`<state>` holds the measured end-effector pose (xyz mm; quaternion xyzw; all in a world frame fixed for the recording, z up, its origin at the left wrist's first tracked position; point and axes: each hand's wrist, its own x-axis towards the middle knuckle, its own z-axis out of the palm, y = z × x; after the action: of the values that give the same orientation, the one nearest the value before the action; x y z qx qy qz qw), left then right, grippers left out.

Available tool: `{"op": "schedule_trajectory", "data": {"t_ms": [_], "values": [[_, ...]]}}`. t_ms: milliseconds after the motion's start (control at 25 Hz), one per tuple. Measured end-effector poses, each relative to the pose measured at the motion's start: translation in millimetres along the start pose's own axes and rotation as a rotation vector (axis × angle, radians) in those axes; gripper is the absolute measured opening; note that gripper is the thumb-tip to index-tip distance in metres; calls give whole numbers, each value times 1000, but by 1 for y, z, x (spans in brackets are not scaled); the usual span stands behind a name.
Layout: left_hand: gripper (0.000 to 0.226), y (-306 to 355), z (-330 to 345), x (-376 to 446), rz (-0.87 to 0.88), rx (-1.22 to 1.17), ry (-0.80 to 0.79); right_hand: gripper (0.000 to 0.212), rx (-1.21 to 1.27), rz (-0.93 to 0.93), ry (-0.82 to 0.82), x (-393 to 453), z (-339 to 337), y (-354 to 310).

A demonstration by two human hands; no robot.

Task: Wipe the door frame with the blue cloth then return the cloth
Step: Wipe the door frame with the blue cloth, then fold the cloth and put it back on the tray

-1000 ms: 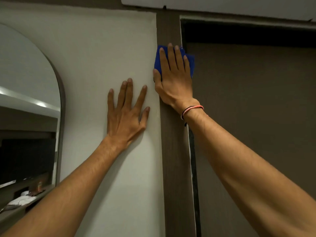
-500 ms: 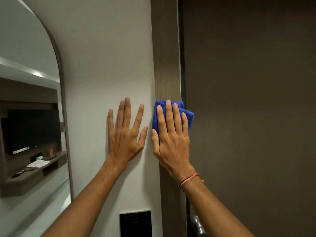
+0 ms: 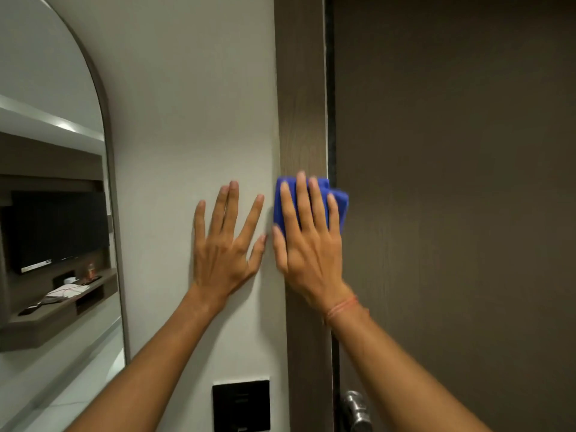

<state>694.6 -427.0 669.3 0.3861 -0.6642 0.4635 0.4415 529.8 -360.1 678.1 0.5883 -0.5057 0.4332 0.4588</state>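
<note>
as l hand (image 3: 223,244) rests on wall (image 3: 187,120), r hand (image 3: 308,244) presses 1 cloth (image 3: 341,204)

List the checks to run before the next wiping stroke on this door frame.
1. Flat contact of blue cloth on door frame under right hand: ok.
2. Brace of left hand flat on wall, off the frame: ok.
3. Cloth kept within the frame's width: not ok, its right edge overhangs the door.
4. Clearance from door handle below: cannot tell.
5. Frame surface clean: cannot tell.
</note>
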Motion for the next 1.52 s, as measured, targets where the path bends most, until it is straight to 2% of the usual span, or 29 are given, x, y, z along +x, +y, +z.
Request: {"op": "schedule_trajectory", "data": {"t_ms": [80,200,320,440,560,640,720,840,1040,1240,1360,1520], "values": [[65,1,-7,33,-25,-44,28,65,29,35,31,61,-14,4],[57,10,-19,48,-100,-174,105,64,141,9,3,84,-23,8],[59,27,-40,52,-276,-410,167,66,445,-23,-125,84,-42,26],[45,39,-57,64,-315,-693,78,69,596,35,-142,88,-60,44],[26,50,-67,70,-336,-869,9,78,490,143,-33,79,-73,53],[20,61,-78,69,-354,-945,-3,81,476,218,-17,68,-86,58],[22,80,-95,68,-336,-1053,-29,74,556,286,-23,52,-106,73],[26,127,-120,70,-281,-1249,-95,52,696,384,-76,9,-150,112],[26,265,-158,69,-176,-1552,-349,49,722,600,-173,-84,-250,208],[21,451,-187,34,-141,-1772,-553,43,692,923,-244,-201,-367,320],[18,575,-205,-10,-155,-1860,-705,35,559,1099,-254,-287,-433,384],[22,725,-228,-84,-150,-1907,-883,32,260,1270,-224,-404,-497,447]]}}
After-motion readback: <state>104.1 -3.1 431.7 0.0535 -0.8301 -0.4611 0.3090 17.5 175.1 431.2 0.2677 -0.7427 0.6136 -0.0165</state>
